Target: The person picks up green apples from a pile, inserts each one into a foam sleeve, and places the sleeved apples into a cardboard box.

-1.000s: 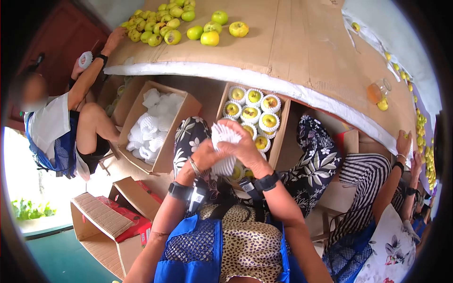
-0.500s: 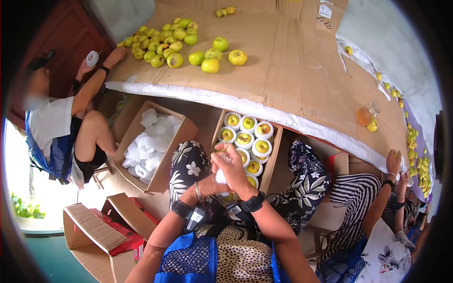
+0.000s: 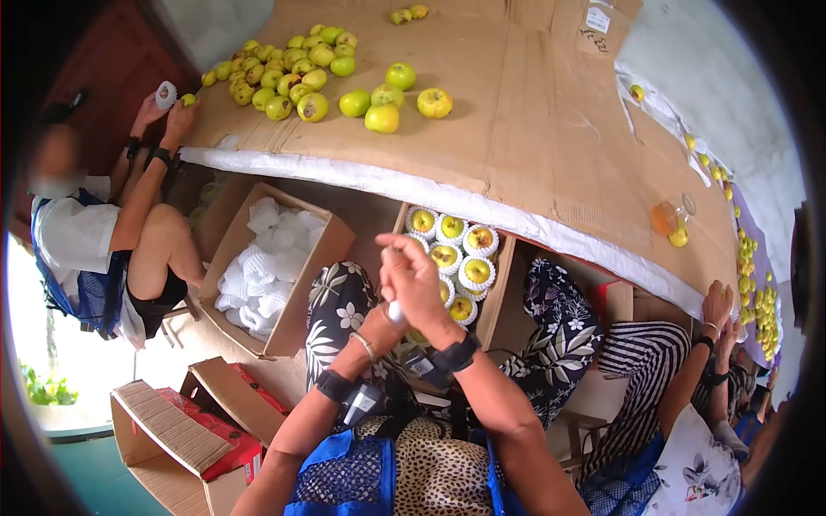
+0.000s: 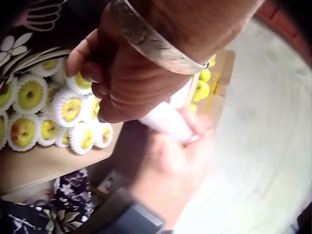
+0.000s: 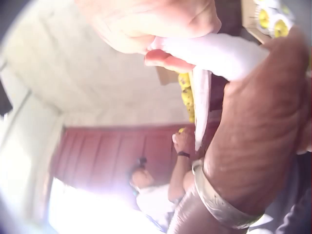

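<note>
A white foam net sleeve (image 4: 168, 122) is stretched into a narrow bundle between my two hands. My left hand (image 3: 384, 332), with a bangle on its wrist, grips one end with curled fingers. The other end is pinched by my right hand (image 3: 413, 284), which is blurred in the left wrist view. In the right wrist view the foam sleeve (image 5: 214, 51) spans the short gap between the hands. Just beyond them, apples in foam sleeves (image 3: 476, 271) fill an open carton (image 3: 496, 301), partly covered by my right hand in the head view.
Loose foam sleeves (image 3: 262, 275) fill a carton (image 3: 301, 322) to the left. Bare apples (image 3: 292, 73) are piled on the cardboard-covered table (image 3: 533, 129), with a jar (image 3: 675, 215) at right. An empty box (image 3: 176, 430) lies lower left. People sit on both sides.
The foam sleeve went from flared and wide to a narrow bundle between my hands. My right hand turned over it. The person at left drew an apple from the pile.
</note>
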The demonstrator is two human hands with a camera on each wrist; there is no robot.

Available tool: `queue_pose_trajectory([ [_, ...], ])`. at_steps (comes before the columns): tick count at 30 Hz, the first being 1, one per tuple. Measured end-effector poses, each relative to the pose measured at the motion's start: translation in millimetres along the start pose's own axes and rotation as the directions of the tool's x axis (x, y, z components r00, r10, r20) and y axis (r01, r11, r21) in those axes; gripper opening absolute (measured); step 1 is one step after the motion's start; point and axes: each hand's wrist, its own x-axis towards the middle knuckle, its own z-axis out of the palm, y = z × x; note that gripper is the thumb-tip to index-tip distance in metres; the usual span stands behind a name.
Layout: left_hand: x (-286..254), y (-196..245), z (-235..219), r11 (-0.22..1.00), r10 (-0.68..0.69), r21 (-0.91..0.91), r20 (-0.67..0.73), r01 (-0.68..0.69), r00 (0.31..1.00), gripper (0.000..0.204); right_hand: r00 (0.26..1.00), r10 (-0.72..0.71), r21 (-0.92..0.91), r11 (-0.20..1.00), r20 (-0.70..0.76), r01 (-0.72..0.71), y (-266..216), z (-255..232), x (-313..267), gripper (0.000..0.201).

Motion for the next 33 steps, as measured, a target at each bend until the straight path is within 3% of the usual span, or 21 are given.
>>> queue_pose_trajectory([
  [1, -3, 26, -11, 0.984, -0.149, -0.091, 0.029, 0.151, 0.988, 0.026, 0.996, 0.078, 0.107, 0.991, -0.04, -0.074, -5, -5, 6, 0.023],
  [4, -12, 37, -30, 0.917, -0.244, -0.294, 0.125, 0.27, 0.962, 0.024, 0.973, 0.111, -0.235, 0.97, 0.201, -0.062, -4, -14, 28, 0.026],
  [5, -19, 36, -37, 0.827, -0.261, -0.494, 0.091, 0.271, 0.961, 0.024, 0.954, -0.015, -0.329, 0.937, 0.298, 0.117, -6, -20, 45, 0.026],
  [6, -24, 28, -45, 0.692, -0.332, -0.638, 0.134, 0.338, 0.934, 0.035, 0.959, -0.181, -0.368, 0.895, 0.216, 0.252, -12, -22, 65, 0.031],
  [7, -29, 22, -55, 0.734, -0.308, -0.604, 0.11, 0.31, 0.945, 0.039, 0.966, -0.215, -0.407, 0.877, 0.142, 0.255, -29, -30, 90, 0.034],
  [8, -32, 20, -66, 0.776, -0.279, -0.568, 0.081, 0.274, 0.957, 0.044, 0.955, -0.282, -0.567, 0.775, 0.086, 0.28, -53, -38, 114, 0.037],
  [9, -34, 21, -74, 0.765, -0.276, -0.59, 0.061, 0.258, 0.959, 0.044, 0.858, -0.472, -0.753, 0.485, 0.204, 0.445, -79, -46, 141, 0.045],
  [11, -41, 26, -90, 0.751, -0.272, -0.621, 0.018, 0.224, 0.962, 0.047, 0.834, -0.511, -0.863, 0.307, 0.207, 0.402, -94, -72, 198, 0.055],
  [14, -46, 31, -98, 0.7, -0.313, -0.675, 0.007, 0.235, 0.95, 0.049, 0.876, -0.467, -0.992, -0.088, 0.125, 0.095, -93, -87, 250, 0.058],
  [15, -46, 31, -98, 0.691, -0.366, -0.673, -0.011, 0.264, 0.93, 0.048, 0.923, -0.368, -0.99, -0.119, 0.114, 0.075, -93, -88, 259, 0.058],
  [17, -48, 23, -103, 0.72, -0.35, -0.639, 0.005, 0.272, 0.937, 0.041, 0.986, -0.151, -0.981, -0.188, 0.072, 0.043, -90, -92, 272, 0.059],
  [20, -48, 9, -98, 0.76, -0.318, -0.614, -0.066, 0.213, 0.946, 0.034, 0.995, -0.05, -0.996, -0.039, 0.083, 0.081, -99, -99, 279, 0.059],
  [23, -46, 8, -100, 0.756, -0.305, -0.626, -0.081, 0.19, 0.949, 0.029, 0.989, -0.071, -0.991, 0.006, -0.132, -0.132, -116, -96, 264, 0.054],
  [24, -46, 9, -100, 0.745, -0.307, -0.639, -0.074, 0.191, 0.949, 0.028, 0.98, 0.053, -0.94, 0.276, -0.191, -0.199, -118, -107, 258, 0.052],
  [26, -45, 5, -95, 0.764, -0.291, -0.631, -0.145, 0.138, 0.946, 0.021, 0.927, 0.321, -0.607, 0.704, -0.192, -0.369, -117, -134, 242, 0.049],
  [27, -43, 7, -94, 0.764, -0.293, -0.63, -0.147, 0.139, 0.945, 0.02, 0.933, 0.258, -0.563, 0.745, -0.251, -0.357, -127, -115, 212, 0.048],
  [29, -40, 13, -87, 0.739, -0.26, -0.666, -0.145, 0.1, 0.955, 0.014, 0.926, 0.354, -0.252, 0.891, -0.133, -0.377, -117, -136, 191, 0.048],
  [30, -38, 16, -84, 0.716, -0.224, -0.696, -0.154, 0.055, 0.962, 0.011, 0.923, 0.379, -0.08, 0.92, -0.062, -0.383, -114, -145, 179, 0.048],
  [33, -34, 21, -77, 0.67, -0.171, -0.742, -0.183, -0.022, 0.968, 0.013, 0.951, 0.308, 0.144, 0.941, 0.022, -0.307, -117, -125, 125, 0.048],
])
